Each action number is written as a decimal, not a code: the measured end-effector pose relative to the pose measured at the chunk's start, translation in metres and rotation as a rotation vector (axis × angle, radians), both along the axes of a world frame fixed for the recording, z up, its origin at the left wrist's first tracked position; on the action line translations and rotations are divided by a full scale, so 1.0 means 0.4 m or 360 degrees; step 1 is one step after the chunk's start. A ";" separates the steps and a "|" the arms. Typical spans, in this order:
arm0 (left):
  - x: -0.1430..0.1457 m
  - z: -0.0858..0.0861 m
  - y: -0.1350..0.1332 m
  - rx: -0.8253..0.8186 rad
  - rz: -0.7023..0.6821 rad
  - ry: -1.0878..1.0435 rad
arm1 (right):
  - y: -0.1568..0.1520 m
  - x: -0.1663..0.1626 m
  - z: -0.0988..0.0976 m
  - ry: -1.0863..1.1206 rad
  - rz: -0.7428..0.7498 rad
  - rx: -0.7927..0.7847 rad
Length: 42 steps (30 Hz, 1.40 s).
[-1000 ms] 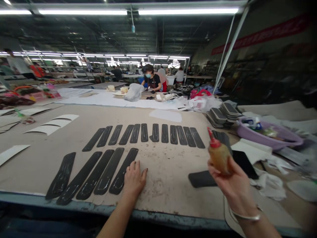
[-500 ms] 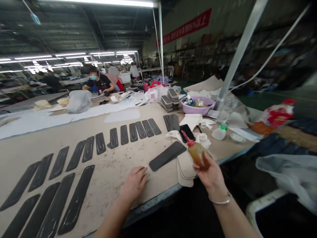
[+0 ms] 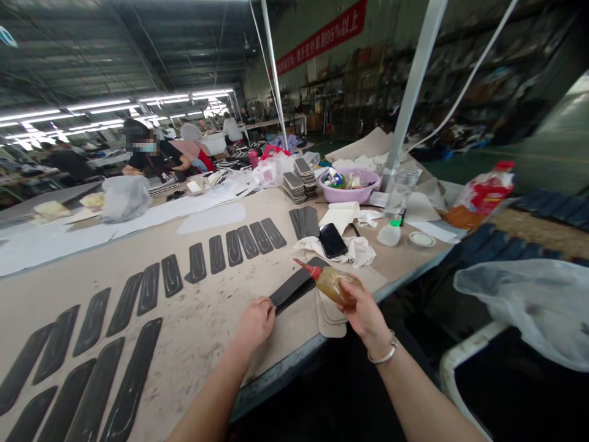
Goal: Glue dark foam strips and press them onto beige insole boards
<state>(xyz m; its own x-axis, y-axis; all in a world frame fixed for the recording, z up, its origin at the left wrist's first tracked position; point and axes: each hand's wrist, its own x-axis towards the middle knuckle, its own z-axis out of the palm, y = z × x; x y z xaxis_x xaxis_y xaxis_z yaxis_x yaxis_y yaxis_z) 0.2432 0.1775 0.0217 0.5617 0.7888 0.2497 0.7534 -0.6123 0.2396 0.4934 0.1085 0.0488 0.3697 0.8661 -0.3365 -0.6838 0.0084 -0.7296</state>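
One banner (image 3: 321, 40) reads "95%以上"; right fingers (image 3: 358, 293) clasp a bottle (image 3: 332, 284); left fingers (image 3: 265, 306) pinch a strip (image 3: 294, 286).

Bottle (image 3: 335, 286) amber (nozzle (image 3: 313, 271) red); strips (image 3: 294, 288) seemingly charcoal.

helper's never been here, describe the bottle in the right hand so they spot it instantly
Find the worktable; by its near edge is the person's right hand. It holds a tilted, amber-coloured bottle. A long, tapered red nozzle sets it apart from the green-capped container beyond.

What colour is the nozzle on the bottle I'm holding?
The nozzle is red, as the head view shows best.
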 end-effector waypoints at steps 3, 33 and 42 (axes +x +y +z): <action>-0.024 0.040 -0.014 0.0131 0.0133 -0.0008 | -0.003 -0.008 -0.001 -0.0054 0.0030 -0.0025; -0.382 -0.035 -0.368 0.0110 0.0269 -0.0357 | -0.149 -0.395 -0.043 -0.2094 0.0854 0.1022; -0.390 -0.052 -0.364 0.0103 0.0322 -0.0420 | -0.160 -0.358 -0.015 -0.2401 0.0793 0.0849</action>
<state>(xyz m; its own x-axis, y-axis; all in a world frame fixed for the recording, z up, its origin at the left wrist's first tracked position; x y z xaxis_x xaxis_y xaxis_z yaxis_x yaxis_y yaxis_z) 0.0873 0.0318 0.0010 0.3048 0.8554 0.4187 0.7783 -0.4771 0.4082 0.3503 0.0443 0.0430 -0.2615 0.8829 0.3900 0.5667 0.4675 -0.6784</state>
